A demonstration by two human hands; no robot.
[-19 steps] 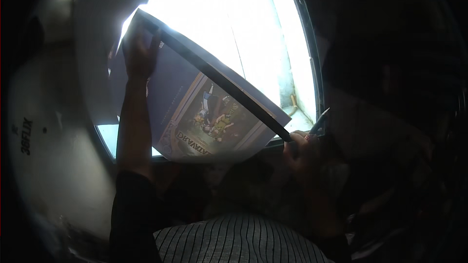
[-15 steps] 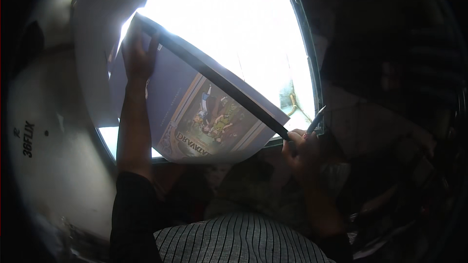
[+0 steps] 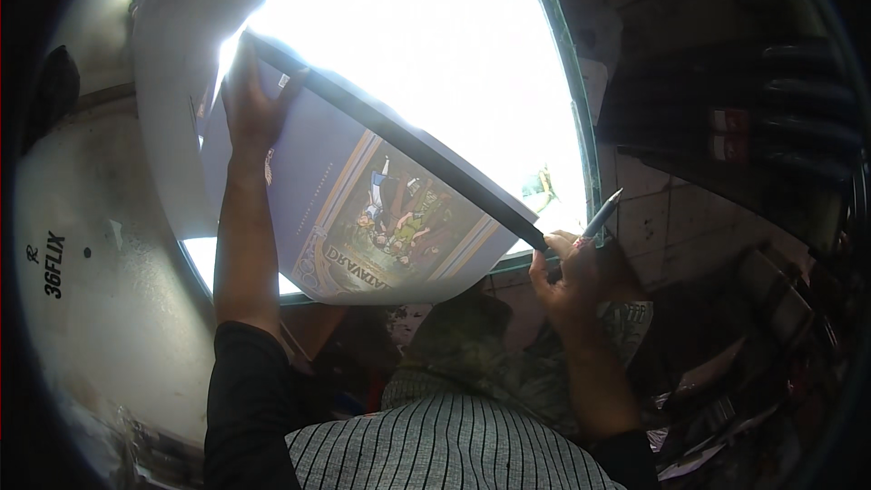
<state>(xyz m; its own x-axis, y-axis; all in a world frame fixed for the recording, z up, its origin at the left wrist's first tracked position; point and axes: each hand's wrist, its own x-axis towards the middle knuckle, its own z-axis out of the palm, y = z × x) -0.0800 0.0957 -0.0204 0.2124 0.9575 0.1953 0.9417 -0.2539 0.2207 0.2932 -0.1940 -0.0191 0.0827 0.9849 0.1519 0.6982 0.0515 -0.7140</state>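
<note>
Crossing a printed purple sheet [image 3: 308, 136], the black bar [image 3: 399, 139] meets the left hand [image 3: 253, 107], fingers' closure indeterminable, and the right hand [image 3: 570, 283], fingers clamped around a pen-like tool [image 3: 603, 213].

Glowing tabletop [image 3: 435, 63], dim tiled floor [image 3: 649, 218]

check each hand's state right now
Left hand: at the upper end of the black strip; grip cannot be told.
Right hand: closed around a pen-like tool, at the strip's lower end.
</note>
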